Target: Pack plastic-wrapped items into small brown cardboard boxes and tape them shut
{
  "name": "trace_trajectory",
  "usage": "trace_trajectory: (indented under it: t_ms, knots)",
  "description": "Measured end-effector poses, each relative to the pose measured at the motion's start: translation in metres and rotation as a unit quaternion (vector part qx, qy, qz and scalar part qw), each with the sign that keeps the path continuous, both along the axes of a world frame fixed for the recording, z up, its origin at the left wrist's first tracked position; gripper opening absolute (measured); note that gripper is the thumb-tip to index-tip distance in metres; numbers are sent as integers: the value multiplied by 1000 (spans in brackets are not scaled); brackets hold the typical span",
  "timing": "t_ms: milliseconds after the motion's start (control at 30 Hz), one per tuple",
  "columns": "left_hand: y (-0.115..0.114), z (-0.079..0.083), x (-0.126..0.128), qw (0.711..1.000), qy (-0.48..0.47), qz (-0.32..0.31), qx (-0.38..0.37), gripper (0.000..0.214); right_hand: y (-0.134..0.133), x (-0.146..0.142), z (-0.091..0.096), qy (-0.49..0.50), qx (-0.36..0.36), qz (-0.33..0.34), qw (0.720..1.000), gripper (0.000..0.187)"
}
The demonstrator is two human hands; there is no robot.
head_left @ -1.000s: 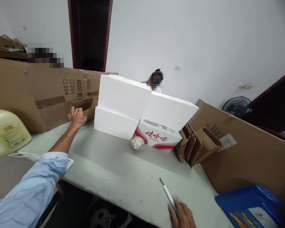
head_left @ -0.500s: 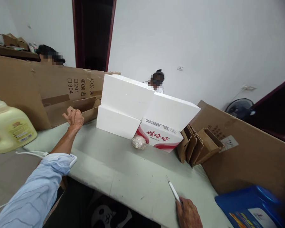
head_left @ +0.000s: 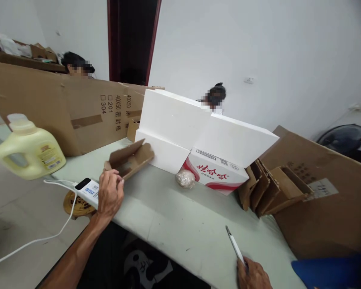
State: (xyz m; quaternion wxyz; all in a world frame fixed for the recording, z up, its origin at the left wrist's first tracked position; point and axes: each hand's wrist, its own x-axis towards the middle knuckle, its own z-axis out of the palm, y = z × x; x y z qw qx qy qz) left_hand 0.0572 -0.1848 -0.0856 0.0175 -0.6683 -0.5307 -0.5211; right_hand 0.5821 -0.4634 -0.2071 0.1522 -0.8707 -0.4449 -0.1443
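My left hand [head_left: 110, 192] grips the near end of a small open cardboard tray [head_left: 135, 160], its fingers closed on the edge. The tray is tilted above the left part of the table [head_left: 168, 218], in front of the stacked white boxes [head_left: 171, 114]. At the lower right, my right hand [head_left: 252, 275] is closed around a slim white craft knife [head_left: 236, 245]. The knife's narrow metal tip points up and away from me, over the tabletop. Part of the right hand is cut off by the bottom of the view.
A red-and-white carton [head_left: 216, 170] supports one white box, with a clear wrapped ball [head_left: 185, 179] beside it. Folded cardboard trays [head_left: 276, 192] lean at the right. A yellow jug [head_left: 33, 150], a white power bank [head_left: 87, 188] with cable, and a blue container [head_left: 333, 273] flank me. Two people sit beyond.
My left hand has taken hold of the cardboard tray from the back left and brought it toward me. The view has turned left. My right hand still holds the knife.
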Motion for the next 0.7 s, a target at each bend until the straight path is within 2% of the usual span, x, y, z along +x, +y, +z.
trace_trajectory:
  t_ms: [100, 167, 233, 333, 433, 500, 567, 633, 700]
  knots:
    - [-38, -1, 8, 992, 15, -121, 28, 13, 3, -13, 11, -20, 2, -8, 1000, 57]
    - [-57, 3, 10, 977, 18, -208, 36, 16, 11, -29, 25, -33, 34, 11, 999, 58]
    - [-69, 10, 10, 961, 17, -276, 25, 18, 22, -51, 43, -10, 97, 71, 993, 56]
    - [-80, 20, 5, 936, 21, -351, -5, 20, 37, -88, 75, 92, 159, 170, 968, 58]
    - [-84, 26, -1, 916, 30, -398, -32, 20, 45, -127, 107, 141, 160, 264, 940, 73]
    - [-87, 26, -5, 907, 32, -417, -45, 20, 46, -150, 124, 135, 143, 320, 927, 81]
    - [-88, 27, -7, 900, 31, -431, -56, 20, 48, -170, 134, 113, 127, 366, 915, 81]
    - [-90, 27, -9, 895, 26, -441, -64, 20, 51, -184, 138, 85, 129, 394, 906, 69]
    - [-91, 28, -9, 892, 19, -447, -68, 19, 56, -192, 138, 54, 154, 400, 902, 44]
